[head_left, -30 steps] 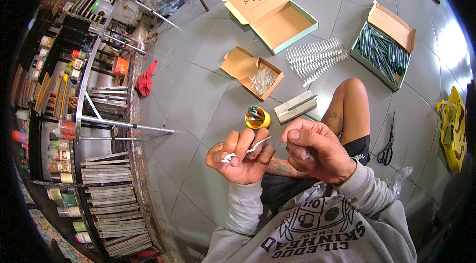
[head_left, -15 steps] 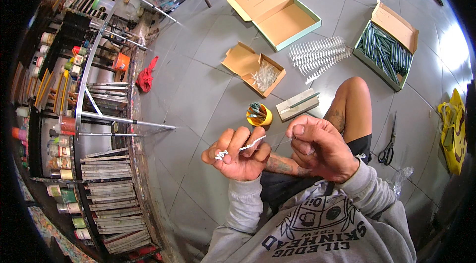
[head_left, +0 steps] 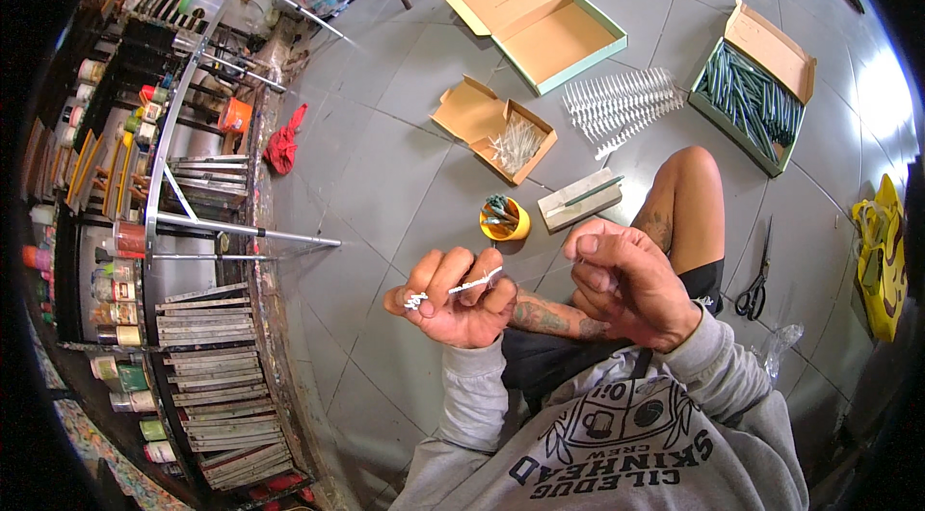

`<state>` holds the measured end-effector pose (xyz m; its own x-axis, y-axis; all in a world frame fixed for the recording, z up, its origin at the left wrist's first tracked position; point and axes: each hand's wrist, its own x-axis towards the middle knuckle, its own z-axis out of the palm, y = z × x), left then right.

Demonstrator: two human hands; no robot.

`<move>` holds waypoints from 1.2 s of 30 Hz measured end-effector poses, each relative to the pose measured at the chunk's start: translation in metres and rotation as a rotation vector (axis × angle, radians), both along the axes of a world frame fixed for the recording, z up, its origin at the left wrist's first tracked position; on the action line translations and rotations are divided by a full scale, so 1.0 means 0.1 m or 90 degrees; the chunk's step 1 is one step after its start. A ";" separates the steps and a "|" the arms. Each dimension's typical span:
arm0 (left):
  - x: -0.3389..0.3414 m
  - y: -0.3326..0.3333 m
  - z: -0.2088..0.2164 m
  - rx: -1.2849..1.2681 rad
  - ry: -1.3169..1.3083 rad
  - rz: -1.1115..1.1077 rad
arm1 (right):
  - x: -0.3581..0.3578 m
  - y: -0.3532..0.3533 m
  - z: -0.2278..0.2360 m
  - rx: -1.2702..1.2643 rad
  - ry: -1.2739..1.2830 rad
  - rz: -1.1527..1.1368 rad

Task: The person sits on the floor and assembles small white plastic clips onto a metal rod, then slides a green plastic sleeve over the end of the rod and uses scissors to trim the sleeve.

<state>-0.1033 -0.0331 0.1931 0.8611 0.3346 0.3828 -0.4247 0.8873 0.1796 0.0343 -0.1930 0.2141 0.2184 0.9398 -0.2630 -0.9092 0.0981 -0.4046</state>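
Note:
My left hand (head_left: 451, 320) is raised palm-up with its fingers curled round a thin strip of small white pieces (head_left: 477, 282). One end of the strip shows over the upper fingers, the other by the lower fingers. My right hand (head_left: 636, 291) is closed in a pinch to the right, thumb against forefinger. A fine clear filament seems to run from the strip towards that pinch; its end is too faint to make out. Just beyond the hands are a yellow cup (head_left: 521, 224) of dark green sticks and a pale block (head_left: 567, 213) with a green pencil-like stick (head_left: 595, 190) on it.
Farther off lie a small brown box (head_left: 464, 111) of clear slivers, white toothed strips (head_left: 621, 111), an open empty box (head_left: 568, 39) and a box of green sticks (head_left: 752, 102). Black scissors (head_left: 754, 291) and a yellow bag (head_left: 879, 261) lie right. A crowded shelf (head_left: 145, 318) lines the left.
My left hand has shifted slightly left with the white strip, widening the gap between the hands. My right hand stays pinched, almost in place.

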 end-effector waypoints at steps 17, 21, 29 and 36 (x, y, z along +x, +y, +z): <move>-0.03 0.02 0.01 0.021 0.004 0.011 | 0.01 -0.01 -0.03 -0.011 -0.013 -0.015; -0.04 0.03 -0.02 0.010 0.004 0.013 | 0.01 -0.02 -0.01 -0.029 -0.019 -0.020; -0.08 0.04 -0.04 0.002 0.007 0.023 | 0.03 -0.05 -0.05 -0.021 0.003 -0.017; -0.08 0.05 -0.04 0.017 0.003 0.020 | 0.01 -0.04 -0.04 -0.029 -0.011 -0.026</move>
<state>-0.1117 -0.0283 0.1894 0.8523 0.3517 0.3872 -0.4515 0.8684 0.2051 0.0357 -0.1970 0.2098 0.2615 0.9169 -0.3014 -0.8975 0.1160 -0.4256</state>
